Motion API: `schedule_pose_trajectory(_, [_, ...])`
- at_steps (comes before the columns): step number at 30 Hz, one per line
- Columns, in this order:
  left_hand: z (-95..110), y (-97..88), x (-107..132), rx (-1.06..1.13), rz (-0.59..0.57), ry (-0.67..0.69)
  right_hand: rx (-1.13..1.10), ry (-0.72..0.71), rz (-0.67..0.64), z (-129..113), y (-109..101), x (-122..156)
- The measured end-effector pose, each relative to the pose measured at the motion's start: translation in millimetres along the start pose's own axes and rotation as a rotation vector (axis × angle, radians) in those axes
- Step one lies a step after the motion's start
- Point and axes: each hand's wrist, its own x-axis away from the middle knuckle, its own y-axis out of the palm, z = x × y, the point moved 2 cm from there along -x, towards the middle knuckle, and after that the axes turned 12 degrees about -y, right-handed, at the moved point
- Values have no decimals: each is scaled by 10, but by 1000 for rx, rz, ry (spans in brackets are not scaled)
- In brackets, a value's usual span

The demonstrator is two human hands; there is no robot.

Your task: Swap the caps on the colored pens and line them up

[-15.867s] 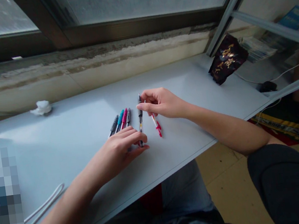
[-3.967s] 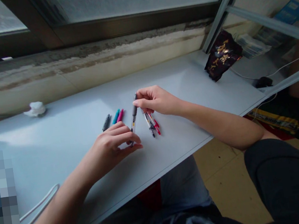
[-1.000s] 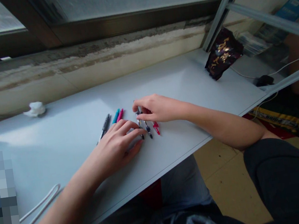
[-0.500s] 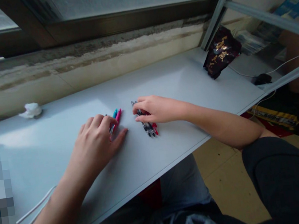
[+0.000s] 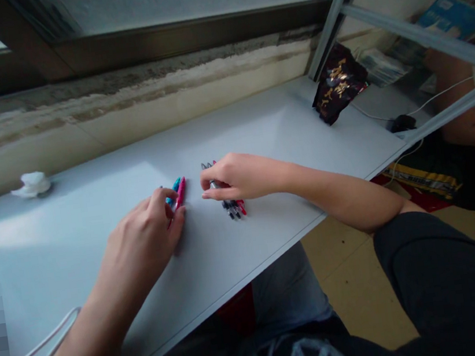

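On the left of the desk, my left hand (image 5: 150,227) is closed, thumb and forefinger pinching a pink pen (image 5: 180,192). A teal pen (image 5: 175,185) lies alongside it, partly hidden by the fingers. Farther right, my right hand (image 5: 231,177) curls over a bunch of pens, its thumb and fingers closed around a grey-barrelled pen (image 5: 214,186). Dark tips of several clear and black pens (image 5: 232,211) and a red pen (image 5: 241,205) stick out below that hand. The bunch's upper ends show above the fingers; its middle is covered.
The white desk (image 5: 269,220) runs along a wall under a window. Crumpled white tissue (image 5: 33,185) lies at the left and a dark shiny packet (image 5: 338,84) at the right, near a metal frame (image 5: 419,31). Another person's arm (image 5: 455,85) is beyond it. A white cable (image 5: 44,340) lies lower left.
My left thumb has moved in toward the forefinger, closing on the pink pen. My right fingers have closed further over the bunch. The whole view has shifted slightly.
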Motion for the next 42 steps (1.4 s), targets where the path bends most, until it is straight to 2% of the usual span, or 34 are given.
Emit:
schedule_pose_trajectory(5, [51,-23,36,318,86,60,43,-2,-2,-41,-11,8])
schedule_pose_trajectory(9, [108,-26,102,592,33,26,-11,17,84,-30,-2,6])
schedule_pose_trajectory(12, [156,-22,147,772,-18,108,-275,-29,257,-32,27,-21])
schedule_pose_trajectory(15, [190,-38,183,901,32,225,-645,-70,343,-38,88,-59])
schedule_pose_trajectory(17, [198,-41,199,895,57,277,-835,-94,312,-43,137,-80])
schedule_pose_trajectory(19, [186,-36,202,817,88,297,-930,-99,290,-38,174,-89])
schedule_pose_trajectory(24, [137,-34,141,517,169,312,-917,-5,419,26,183,-100])
schedule_pose_trajectory(27, [125,-60,90,438,202,267,-919,49,499,58,163,-110])
schedule_pose_trajectory(30, [107,-66,73,458,105,179,-961,18,459,71,151,-114])
schedule_pose_trajectory(33, [78,-40,93,580,-94,99,-987,-66,359,74,116,-95])
schedule_pose_trajectory(36, [72,-21,116,701,-267,79,-964,-157,275,64,46,-55])
schedule_pose_trajectory(42, [98,-14,80,814,-455,75,-848,-252,194,3,-85,10])
